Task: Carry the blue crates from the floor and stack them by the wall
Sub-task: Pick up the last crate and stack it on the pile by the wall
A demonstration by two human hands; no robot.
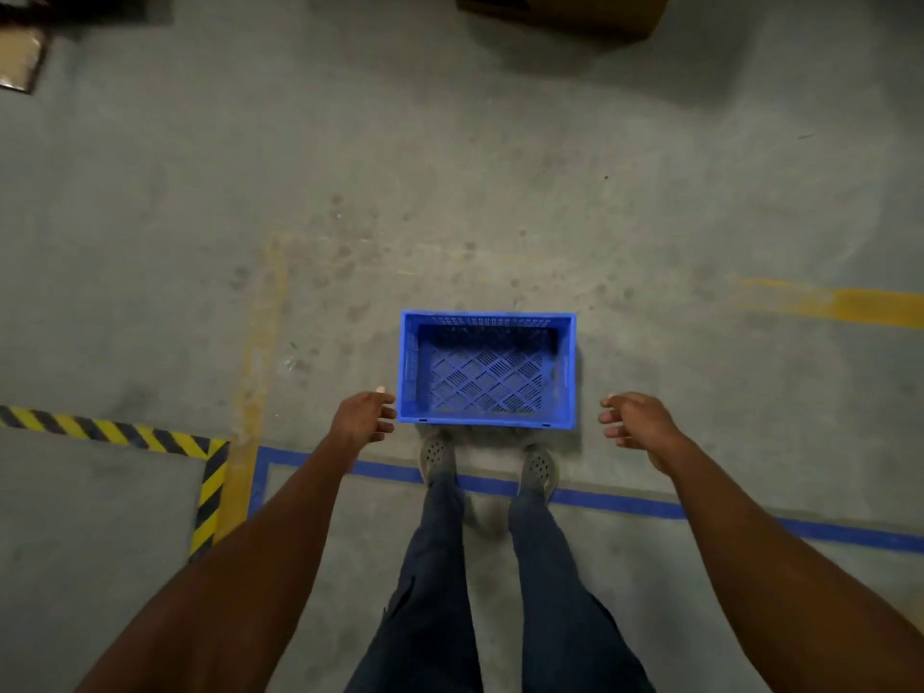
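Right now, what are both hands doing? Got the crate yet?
Left hand: open, fingers loosely curled beside the blue crate, holding nothing.
Right hand: open, clear of the crate, holding nothing.

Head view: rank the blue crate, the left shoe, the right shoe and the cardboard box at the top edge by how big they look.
1. Crate.
2. Box: cropped by the frame and farther away, so its rank is unsure.
3. Left shoe and right shoe: they look alike.

One blue plastic crate (487, 370) stands upright on the grey concrete floor (450, 167), empty, with perforated walls and a lattice bottom.
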